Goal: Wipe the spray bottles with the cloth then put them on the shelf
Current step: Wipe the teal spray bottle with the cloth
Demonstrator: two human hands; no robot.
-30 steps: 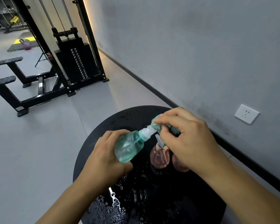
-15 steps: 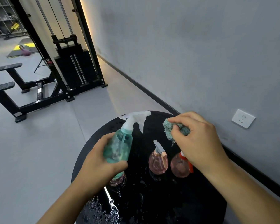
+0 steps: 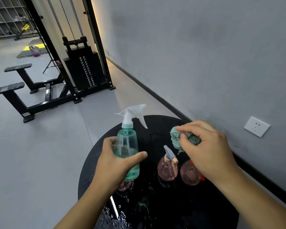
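Note:
My left hand (image 3: 113, 164) grips a teal spray bottle (image 3: 128, 142) with a white trigger head, held upright above the round black table (image 3: 180, 210). My right hand (image 3: 205, 151) is closed on a bunched teal cloth (image 3: 177, 138), held apart from the bottle, to its right. Two pink spray bottles stand on the table: one with a grey trigger (image 3: 168, 169), and one with a red head (image 3: 190, 176) partly hidden under my right hand. Part of another pink bottle (image 3: 125, 185) shows below the teal one.
Water drops (image 3: 116, 219) lie on the table's near side. A grey wall with a white socket (image 3: 256, 126) runs along the right. A black cable weight machine (image 3: 82, 70) and benches (image 3: 15, 90) stand on the grey floor to the left. Shelving (image 3: 5, 17) is far back left.
The teal bottle went from tilted, with the cloth on its head, to upright. My right hand with the cloth pulled away to the right, uncovering the two pink bottles.

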